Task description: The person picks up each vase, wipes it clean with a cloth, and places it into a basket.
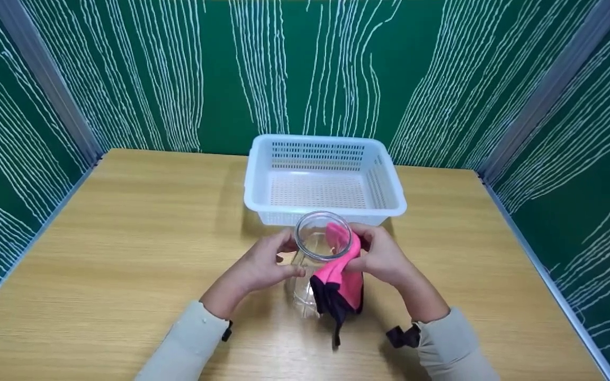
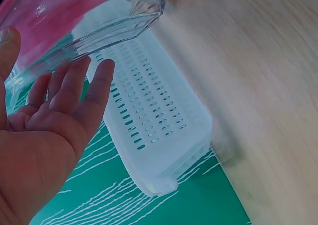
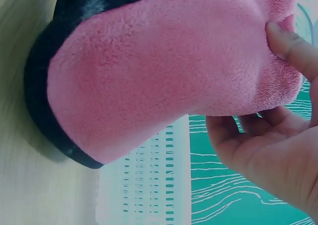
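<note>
A clear glass jar [image 1: 305, 291] with a round open mouth stands tilted between both hands over the table. My left hand [image 1: 265, 262] grips its left side, fingers and thumb spread around the glass; the left wrist view shows this hand [image 2: 54, 106] against the jar's wall, with pink showing through. On the jar's right side, my right hand [image 1: 382, 256] pinches a pink cloth [image 1: 350, 286] with black edging. The cloth bunches near the rim, and its black-trimmed end hangs down. In the right wrist view, the thumb presses on the fluffy cloth [image 3: 149, 81] with fingers behind it.
Just beyond the jar, a white perforated plastic basket [image 1: 326, 217] stands at the table's far side. The wooden table [image 1: 141, 254] extends to both sides. Green walls [image 1: 421, 63] with white wavy lines enclose it at the back, left and right.
</note>
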{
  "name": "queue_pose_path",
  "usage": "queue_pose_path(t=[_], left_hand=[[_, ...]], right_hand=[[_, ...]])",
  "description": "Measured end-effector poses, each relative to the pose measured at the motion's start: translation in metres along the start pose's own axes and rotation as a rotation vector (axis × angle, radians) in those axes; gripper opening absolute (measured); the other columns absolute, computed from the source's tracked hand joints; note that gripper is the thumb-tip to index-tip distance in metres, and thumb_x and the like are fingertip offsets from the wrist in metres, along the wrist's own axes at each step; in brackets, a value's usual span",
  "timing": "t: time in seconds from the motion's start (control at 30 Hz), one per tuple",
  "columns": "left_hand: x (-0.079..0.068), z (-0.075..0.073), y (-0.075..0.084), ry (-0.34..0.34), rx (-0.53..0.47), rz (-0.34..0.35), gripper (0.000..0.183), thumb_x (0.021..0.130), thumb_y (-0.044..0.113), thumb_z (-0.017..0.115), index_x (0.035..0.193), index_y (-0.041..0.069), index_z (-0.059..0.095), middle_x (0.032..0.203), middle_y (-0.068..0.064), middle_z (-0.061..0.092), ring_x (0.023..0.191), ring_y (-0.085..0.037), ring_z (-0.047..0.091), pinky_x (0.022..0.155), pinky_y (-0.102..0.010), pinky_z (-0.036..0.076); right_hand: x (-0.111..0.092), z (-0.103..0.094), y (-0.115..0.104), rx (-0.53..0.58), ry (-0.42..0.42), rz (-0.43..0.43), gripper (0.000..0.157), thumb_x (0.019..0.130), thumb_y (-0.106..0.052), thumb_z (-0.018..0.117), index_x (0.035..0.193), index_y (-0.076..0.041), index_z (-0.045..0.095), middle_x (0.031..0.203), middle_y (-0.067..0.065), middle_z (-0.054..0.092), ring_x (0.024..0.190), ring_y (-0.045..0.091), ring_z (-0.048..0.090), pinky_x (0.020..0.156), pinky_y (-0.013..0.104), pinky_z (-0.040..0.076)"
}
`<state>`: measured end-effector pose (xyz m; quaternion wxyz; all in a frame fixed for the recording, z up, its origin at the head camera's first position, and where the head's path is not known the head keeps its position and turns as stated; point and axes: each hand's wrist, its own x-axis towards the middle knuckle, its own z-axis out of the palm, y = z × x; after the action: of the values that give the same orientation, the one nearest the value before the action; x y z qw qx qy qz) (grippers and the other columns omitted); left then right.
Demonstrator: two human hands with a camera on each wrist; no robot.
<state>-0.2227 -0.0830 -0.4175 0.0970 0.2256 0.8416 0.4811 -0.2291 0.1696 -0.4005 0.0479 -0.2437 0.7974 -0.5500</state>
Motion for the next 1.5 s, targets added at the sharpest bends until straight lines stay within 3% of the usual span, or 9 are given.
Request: queue_pose_path(t=[0.23,0.43,0.63,0.77,1.07,1.27,1.5], left_hand=[[0.0,-0.002,0.004,-0.007,0.023,0.0,0.054,0.08,0.016,0.077,0.129,0.012,0.052,0.131,-0.007,0.061,0.125,-0.025,0.055,0.1,-0.05,0.05],[-0.001,0.0,0.003,-0.009,0.022,-0.007,0.056,0.08,0.015,0.077,0.13,0.016,0.052,0.132,-0.004,0.06,0.125,-0.025,0.055,0.1,-0.049,0.05],[0.0,0.001,0.004,-0.018,0.033,-0.013,0.059,0.081,0.016,0.076,0.134,0.016,0.05,0.135,-0.003,0.057,0.127,-0.023,0.054,0.101,-0.048,0.049],[0.0,0.0,0.004,-0.025,0.052,-0.001,0.06,0.083,0.014,0.073,0.137,0.015,0.047,0.139,-0.005,0.055,0.129,-0.026,0.052,0.103,-0.052,0.047],[-0.001,-0.002,0.003,-0.048,0.054,-0.002,0.053,0.088,0.008,0.067,0.136,0.02,0.048,0.137,-0.004,0.057,0.13,-0.027,0.051,0.106,-0.051,0.044],[0.0,-0.001,0.002,-0.044,0.044,0.003,0.051,0.087,0.008,0.067,0.133,0.021,0.05,0.134,-0.004,0.059,0.128,-0.027,0.053,0.104,-0.052,0.046],[-0.001,-0.002,0.001,-0.049,0.034,-0.011,0.05,0.088,0.01,0.066,0.134,0.021,0.05,0.134,-0.004,0.059,0.128,-0.027,0.053,0.105,-0.049,0.046]], right_hand=[[-0.001,-0.001,0.001,-0.076,-0.015,0.0,0.048,0.063,0.001,0.08,0.108,-0.005,0.067,0.096,0.013,0.069,0.082,0.016,0.06,0.074,0.023,0.053],[-0.002,0.002,0.005,-0.175,-0.046,0.025,0.049,0.059,-0.004,0.083,0.105,-0.007,0.067,0.096,0.006,0.071,0.089,0.017,0.065,0.082,0.028,0.055],[-0.005,0.006,0.013,-0.317,-0.082,0.062,0.067,0.054,-0.006,0.085,0.116,-0.011,0.061,0.102,0.001,0.068,0.088,0.015,0.063,0.075,0.028,0.057],[-0.006,0.01,0.018,-0.396,-0.091,0.062,0.076,0.05,-0.006,0.086,0.121,-0.01,0.058,0.105,0.002,0.066,0.09,0.017,0.061,0.079,0.029,0.055],[-0.012,0.021,0.035,-0.563,-0.084,0.045,0.062,0.054,-0.012,0.084,0.111,-0.014,0.061,0.088,-0.005,0.062,0.078,0.01,0.053,0.071,0.024,0.05],[-0.014,0.019,0.036,-0.515,-0.07,0.072,0.056,0.056,-0.013,0.085,0.108,-0.011,0.064,0.086,-0.005,0.062,0.077,0.011,0.054,0.069,0.024,0.049],[-0.015,0.012,0.015,-0.263,-0.034,0.116,0.047,0.061,0.006,0.075,0.106,-0.003,0.065,0.086,0.004,0.064,0.073,0.011,0.057,0.06,0.019,0.049]])
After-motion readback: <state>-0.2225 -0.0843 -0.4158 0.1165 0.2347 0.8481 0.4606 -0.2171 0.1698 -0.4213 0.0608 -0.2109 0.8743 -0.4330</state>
